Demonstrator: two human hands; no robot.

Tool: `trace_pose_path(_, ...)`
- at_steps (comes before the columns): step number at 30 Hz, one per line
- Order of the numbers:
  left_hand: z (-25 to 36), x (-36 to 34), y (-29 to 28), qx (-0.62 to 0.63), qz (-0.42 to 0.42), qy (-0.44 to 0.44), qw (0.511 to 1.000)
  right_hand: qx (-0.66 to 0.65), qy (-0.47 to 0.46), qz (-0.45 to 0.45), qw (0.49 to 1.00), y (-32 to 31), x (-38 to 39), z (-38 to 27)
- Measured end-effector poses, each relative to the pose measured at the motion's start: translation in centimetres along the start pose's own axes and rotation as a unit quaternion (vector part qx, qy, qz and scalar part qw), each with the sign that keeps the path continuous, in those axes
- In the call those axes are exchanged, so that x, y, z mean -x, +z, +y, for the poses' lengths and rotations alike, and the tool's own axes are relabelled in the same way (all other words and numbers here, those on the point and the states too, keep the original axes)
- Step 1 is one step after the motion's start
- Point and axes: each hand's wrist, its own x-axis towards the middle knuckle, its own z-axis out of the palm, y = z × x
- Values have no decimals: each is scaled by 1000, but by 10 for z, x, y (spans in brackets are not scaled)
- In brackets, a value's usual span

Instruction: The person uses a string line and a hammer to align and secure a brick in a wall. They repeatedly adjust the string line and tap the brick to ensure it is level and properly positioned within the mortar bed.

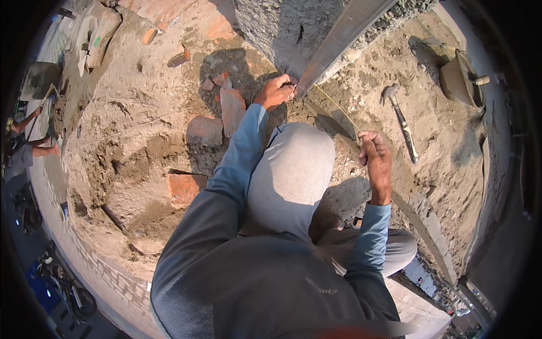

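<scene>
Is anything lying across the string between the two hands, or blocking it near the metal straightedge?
Nothing visible does. The string runs free from the left hand, at the lower end of the metal straightedge, to the right hand. The hammer lies off to the right, and the bricks to the left.

I'm crouched on an outdoor building site: sandy, dug-up ground [130, 152] strewn with red bricks [232, 110], a cement sack [103, 35], a hammer [402, 120] and a rough concrete column [276, 28].
</scene>
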Motion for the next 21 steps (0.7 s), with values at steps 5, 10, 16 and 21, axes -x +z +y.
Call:
trace_pose_path(5,-15,-6,1,105,-25,-3,994,7,3,7,1000,0,2,-5)
trace_pose_path(10,-34,-13,11,234,2,19,972,4,10,12,1000,2,1,-8)
trace_pose_path(16,-13,-3,27,240,133,-35,961,3,10,11,1000,0,0,-8)
trace_pose_path(21,-16,-3,16,267,82,-34,960,11,1,3,1000,1,-1,-10)
